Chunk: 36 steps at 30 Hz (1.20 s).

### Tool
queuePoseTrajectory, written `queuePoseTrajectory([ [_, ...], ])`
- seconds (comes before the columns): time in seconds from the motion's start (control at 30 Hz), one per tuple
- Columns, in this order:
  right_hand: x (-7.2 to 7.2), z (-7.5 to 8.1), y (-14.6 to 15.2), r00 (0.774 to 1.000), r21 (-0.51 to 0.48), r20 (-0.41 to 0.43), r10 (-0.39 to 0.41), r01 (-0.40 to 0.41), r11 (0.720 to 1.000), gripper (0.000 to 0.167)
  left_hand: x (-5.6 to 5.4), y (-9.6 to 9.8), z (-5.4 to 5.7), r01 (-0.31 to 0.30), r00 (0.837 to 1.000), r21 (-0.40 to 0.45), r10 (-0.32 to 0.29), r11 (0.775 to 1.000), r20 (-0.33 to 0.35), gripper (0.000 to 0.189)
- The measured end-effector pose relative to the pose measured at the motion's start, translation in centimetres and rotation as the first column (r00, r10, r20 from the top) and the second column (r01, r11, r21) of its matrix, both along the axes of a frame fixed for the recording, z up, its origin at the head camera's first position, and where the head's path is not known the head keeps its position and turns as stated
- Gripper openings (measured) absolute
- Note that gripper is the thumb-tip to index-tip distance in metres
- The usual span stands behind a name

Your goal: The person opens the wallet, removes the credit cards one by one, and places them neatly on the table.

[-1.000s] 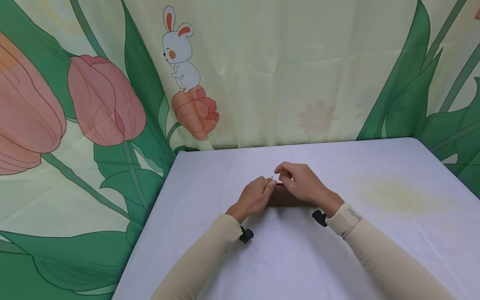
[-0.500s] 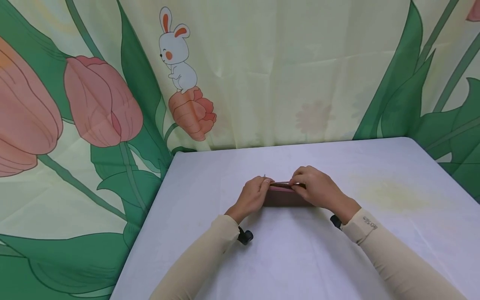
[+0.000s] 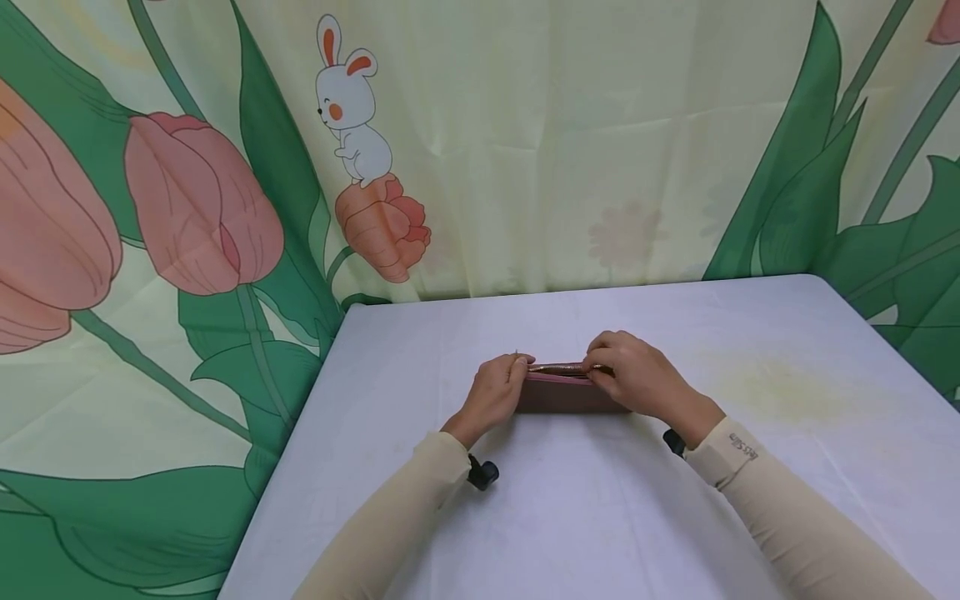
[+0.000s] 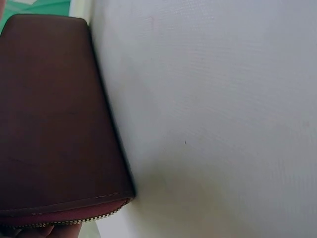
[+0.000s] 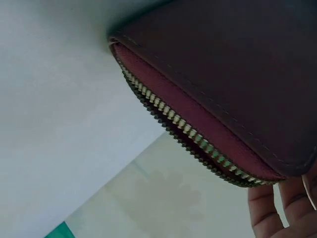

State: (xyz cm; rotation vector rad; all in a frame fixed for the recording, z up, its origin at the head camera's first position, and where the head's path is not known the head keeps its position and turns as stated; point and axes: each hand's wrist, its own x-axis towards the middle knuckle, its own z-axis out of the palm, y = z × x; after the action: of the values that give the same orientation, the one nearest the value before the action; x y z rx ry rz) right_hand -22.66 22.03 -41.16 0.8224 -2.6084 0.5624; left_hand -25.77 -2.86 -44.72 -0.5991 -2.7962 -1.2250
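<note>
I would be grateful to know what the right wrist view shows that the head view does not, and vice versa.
Only the right wrist view shows the parted zip teeth along one end of the wallet. Only the head view shows the left hand, the sleeves and the printed rabbit. Both show the wallet, the right hand, the table and the pale flower.

A broad bench [image 3: 555, 517] covered in pale white fabric carries a dark brown, rectangular, leather-look zip wallet [image 3: 570, 397], standing on a long edge, its opened zip upward. A blurred yellowish stain [image 3: 787, 392] marks the covering right of it.
</note>
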Motion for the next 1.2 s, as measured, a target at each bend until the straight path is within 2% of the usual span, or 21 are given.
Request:
queuePoseTrajectory([
  [0.13, 0.2, 0.3, 0.1, 1.000, 0.034, 0.011, -0.003, 0.003, 0.999, 0.011, 0.0, -0.1, 0.1, -0.028, 0.999, -0.002, 0.028, 1.000, -0.025, 0.046],
  [0.27, 0.4, 0.7, 0.2, 0.999, 0.059, 0.041, -0.022, 0.019, 0.998, 0.007, 0.0, -0.7, 0.1, -0.083, 0.996, 0.004, 0.084, 0.997, -0.040, 0.045],
  [0.47, 0.5, 0.9, 0.5, 0.997, 0.069, 0.056, -0.049, 0.045, 0.997, 0.006, -0.1, -1.9, -0.1, -0.126, 0.992, -0.004, 0.126, 0.992, -0.021, 0.043],
  [0.53, 0.5, 0.8, 0.6, 0.997, 0.072, 0.053, -0.048, 0.044, 0.996, 0.006, -0.1, -2.1, -0.2, -0.131, 0.991, -0.009, 0.131, 0.991, -0.004, 0.043],
  [0.7, 0.4, 0.6, 0.5, 0.997, 0.076, 0.045, -0.056, 0.053, 0.996, 0.006, 0.0, -2.5, -0.5, -0.150, 0.984, 0.032, 0.146, 0.988, 0.101, 0.042],
  [0.83, 0.3, 0.4, 0.5, 0.997, 0.069, 0.035, -0.064, 0.061, 0.996, 0.007, 0.0, -2.5, -0.8, -0.168, 0.968, 0.088, 0.147, 0.982, 0.203, 0.042],
  [1.0, 0.3, 0.1, 0.6, 0.996, 0.062, 0.010, -0.084, 0.083, 0.995, 0.008, -0.1, -2.3, -1.0, -0.192, 0.941, 0.185, 0.128, 0.964, 0.312, 0.040],
  [1.1, 0.2, -0.2, 0.1, 0.996, 0.052, 0.008, -0.092, 0.091, 0.994, 0.009, -0.1, -2.3, -0.9, -0.200, 0.937, 0.192, 0.130, 0.961, 0.323, 0.041],
  [1.2, 0.1, -0.5, -0.9, 0.998, 0.043, 0.036, -0.060, 0.059, 0.997, 0.013, -0.1, -2.4, -0.9, -0.193, 0.947, 0.161, 0.141, 0.968, 0.288, 0.042],
])
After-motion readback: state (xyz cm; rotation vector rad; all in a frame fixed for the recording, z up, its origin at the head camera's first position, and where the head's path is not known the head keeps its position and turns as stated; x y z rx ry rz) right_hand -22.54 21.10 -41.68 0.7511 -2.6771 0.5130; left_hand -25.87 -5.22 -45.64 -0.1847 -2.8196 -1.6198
